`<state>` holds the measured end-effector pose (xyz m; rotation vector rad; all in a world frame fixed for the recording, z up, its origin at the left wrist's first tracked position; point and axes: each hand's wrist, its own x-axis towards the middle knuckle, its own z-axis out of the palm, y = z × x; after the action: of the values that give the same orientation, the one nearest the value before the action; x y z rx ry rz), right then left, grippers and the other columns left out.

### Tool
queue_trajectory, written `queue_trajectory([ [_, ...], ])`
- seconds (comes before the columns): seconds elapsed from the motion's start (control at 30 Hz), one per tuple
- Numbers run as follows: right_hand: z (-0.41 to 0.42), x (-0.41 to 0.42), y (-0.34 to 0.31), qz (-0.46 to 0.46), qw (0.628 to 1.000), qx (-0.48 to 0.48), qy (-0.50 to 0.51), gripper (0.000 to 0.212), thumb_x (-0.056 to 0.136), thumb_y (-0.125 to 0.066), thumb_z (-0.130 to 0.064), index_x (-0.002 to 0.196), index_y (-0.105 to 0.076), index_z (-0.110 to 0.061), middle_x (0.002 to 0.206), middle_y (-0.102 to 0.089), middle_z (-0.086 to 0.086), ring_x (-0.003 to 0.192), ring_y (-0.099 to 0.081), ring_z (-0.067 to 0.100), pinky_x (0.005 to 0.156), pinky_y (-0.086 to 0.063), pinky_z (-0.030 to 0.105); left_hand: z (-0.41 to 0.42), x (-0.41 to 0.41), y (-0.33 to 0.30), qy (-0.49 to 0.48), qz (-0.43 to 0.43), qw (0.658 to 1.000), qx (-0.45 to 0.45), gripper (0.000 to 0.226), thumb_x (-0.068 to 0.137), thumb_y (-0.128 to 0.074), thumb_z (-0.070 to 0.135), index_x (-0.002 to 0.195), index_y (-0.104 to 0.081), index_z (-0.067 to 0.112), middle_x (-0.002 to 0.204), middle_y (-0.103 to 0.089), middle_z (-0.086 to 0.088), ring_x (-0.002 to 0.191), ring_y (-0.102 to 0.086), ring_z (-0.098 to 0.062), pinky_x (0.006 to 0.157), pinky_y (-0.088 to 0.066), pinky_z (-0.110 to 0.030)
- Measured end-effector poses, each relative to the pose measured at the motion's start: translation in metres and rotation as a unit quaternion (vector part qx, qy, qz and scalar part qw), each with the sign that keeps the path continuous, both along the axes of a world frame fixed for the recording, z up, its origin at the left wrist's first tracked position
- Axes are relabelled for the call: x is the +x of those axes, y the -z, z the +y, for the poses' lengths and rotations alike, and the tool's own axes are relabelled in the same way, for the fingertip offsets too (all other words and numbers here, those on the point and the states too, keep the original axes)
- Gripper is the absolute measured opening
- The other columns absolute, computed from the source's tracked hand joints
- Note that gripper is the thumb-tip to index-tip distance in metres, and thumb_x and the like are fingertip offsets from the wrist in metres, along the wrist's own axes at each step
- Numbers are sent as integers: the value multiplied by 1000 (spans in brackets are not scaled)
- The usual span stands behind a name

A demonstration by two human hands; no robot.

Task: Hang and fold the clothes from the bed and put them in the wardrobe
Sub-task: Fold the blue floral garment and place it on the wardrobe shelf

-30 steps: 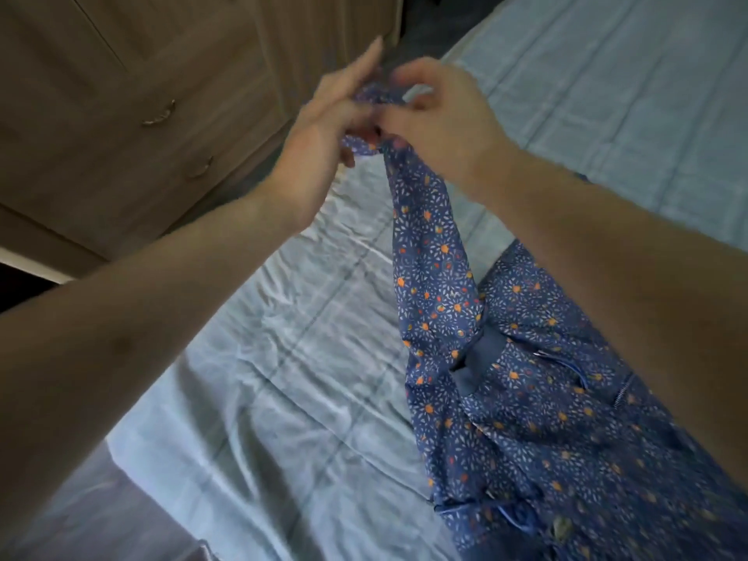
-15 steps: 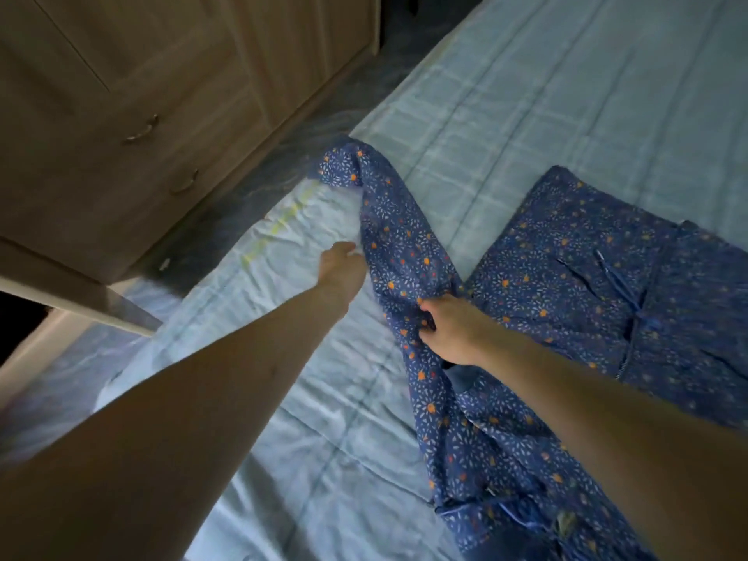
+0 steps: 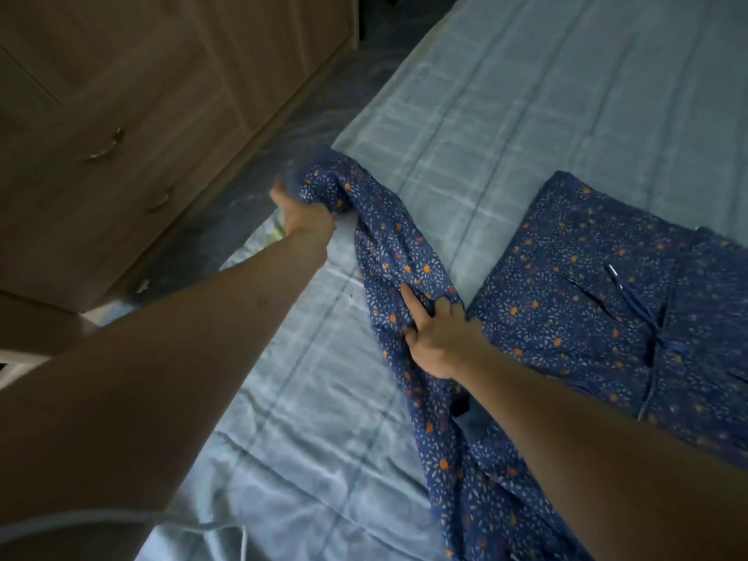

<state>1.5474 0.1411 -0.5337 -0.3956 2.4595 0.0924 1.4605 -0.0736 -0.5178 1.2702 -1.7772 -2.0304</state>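
A blue garment with small orange and white flowers point(image 3: 404, 257) lies stretched along the pale checked bed point(image 3: 526, 95). My left hand point(image 3: 301, 214) grips its far end near the bed's left edge; that hand is blurred. My right hand point(image 3: 439, 338) presses on the garment's middle, thumb and fingers pinching a fold. A second piece of the same fabric point(image 3: 607, 293), folded flat with a drawstring on top, lies to the right on the bed.
A wooden wardrobe point(image 3: 141, 95) with drawers and metal handles stands to the left, across a narrow strip of dark floor point(image 3: 251, 176). A white cord point(image 3: 194, 524) crosses the bottom of the view.
Both hands came down from holding the garment's end up in the air. The garment now lies on the bed, my left hand has moved out to its far end, my right holds its middle.
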Motion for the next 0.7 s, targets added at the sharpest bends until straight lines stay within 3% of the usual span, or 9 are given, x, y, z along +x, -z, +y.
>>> queue_trajectory([
  [0.1, 3, -1, 6, 0, 1000, -11, -3, 64, 100, -20, -50, 148, 21, -41, 143, -28, 16, 124, -34, 36, 99, -34, 53, -17, -19, 2, -2, -18, 1000, 21, 52, 97, -50, 15, 139, -22, 27, 82, -51, -4, 48, -52, -12, 41, -46, -22],
  [0.2, -1, -4, 7, -7, 1000, 6, -5, 66, 101, -21, -51, 147, 25, -39, 138, -31, 18, 119, -38, 36, 93, -37, 50, -28, -30, 7, 36, -47, 998, 19, 16, 96, -55, 13, 108, -47, 21, 66, -53, -6, 30, -45, -7, 34, -37, -14],
  [0.33, -5, -5, 4, -4, 1000, 15, -6, 67, 101, -21, -50, 146, 28, -38, 134, -33, 20, 115, -39, 37, 88, -38, 49, -33, -33, 13, 83, -67, 994, 6, 10, 96, -56, 8, 90, -56, 17, 36, -50, 4, 26, -42, -5, 31, -28, -10],
  [0.4, -4, -4, 5, 5, 1000, 11, -4, 67, 101, -21, -50, 146, 28, -38, 135, -32, 20, 115, -39, 37, 88, -38, 49, -35, -33, 10, 70, -60, 996, -11, 8, 95, -56, 10, 89, -58, 15, 44, -53, 1, 33, -45, -9, 34, -31, -15],
  [0.5, -4, -4, 6, 12, 1000, 10, -10, 67, 101, -21, -50, 146, 27, -38, 136, -32, 20, 117, -38, 37, 91, -37, 50, -50, -31, 1, 59, -27, 994, -84, 10, 92, -56, 9, 95, -54, 19, 75, -57, -6, 56, -54, -15, 47, -42, -23],
  [0.57, -5, -4, 5, -8, 1000, 13, 3, 66, 101, -20, -50, 146, 27, -40, 140, -29, 19, 123, -34, 38, 96, -33, 52, -66, -27, -12, 77, 7, 995, -69, 14, 92, -51, 5, 98, -52, 17, 82, -56, -9, 55, -57, -11, 46, -47, -21],
  [0.7, -5, -12, -11, -93, 995, -10, 45, 65, 100, -25, -49, 146, 22, -46, 153, -15, 18, 139, -18, 38, 109, -20, 56, -69, -18, -66, 39, 48, 993, -102, 26, 88, -54, 1, 84, -50, 26, 94, -62, 0, 82, -62, -17, 68, -57, -39],
])
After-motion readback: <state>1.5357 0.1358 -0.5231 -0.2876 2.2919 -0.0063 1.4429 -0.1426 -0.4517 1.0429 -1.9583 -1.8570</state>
